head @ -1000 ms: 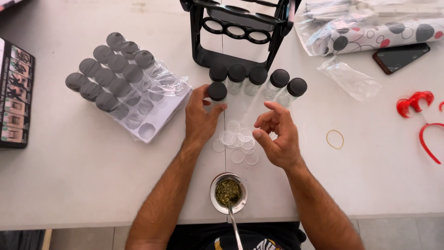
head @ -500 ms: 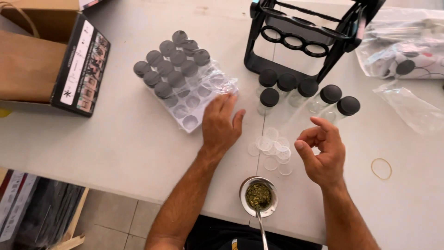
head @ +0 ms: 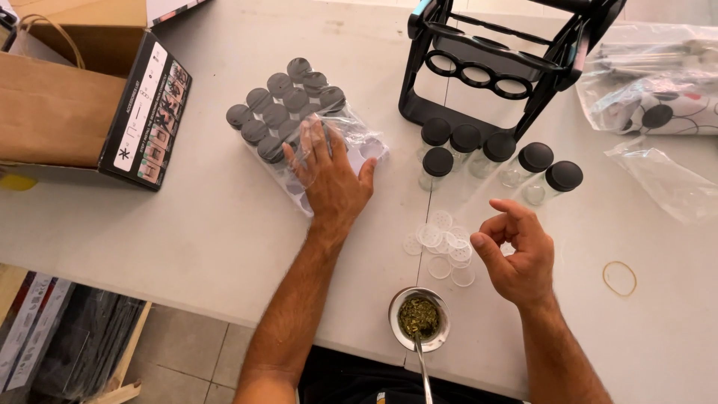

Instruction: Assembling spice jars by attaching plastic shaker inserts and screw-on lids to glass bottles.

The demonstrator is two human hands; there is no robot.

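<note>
1. The left hand (head: 329, 179) lies flat, fingers spread, on the clear plastic wrap of the pack of jars (head: 299, 120), upper middle of the frame. Its grip is apart, pressing down and not closed around anything; it looks as if it is steadying the pack against the tabletop (head: 187, 247).
2. The pack holds rows of small glass jars with black lids, laid close together; the wrap is torn open at the hand's end.
3. The right hand (head: 516, 251) hovers at centre right, fingers curled, thumb and forefinger near each other. I cannot tell whether anything small is pinched there.
4. Just left of it lies a scatter of clear shaker discs (head: 441, 243), kept within easy reach.
5. Five loose jars (head: 497, 157) stand before the black rack (head: 501, 67).
6. A brown carton (head: 67, 112) with a black printed end panel sits upper left.
7. A small metal cup of green herb (head: 419, 318) sits at the near edge.
</note>
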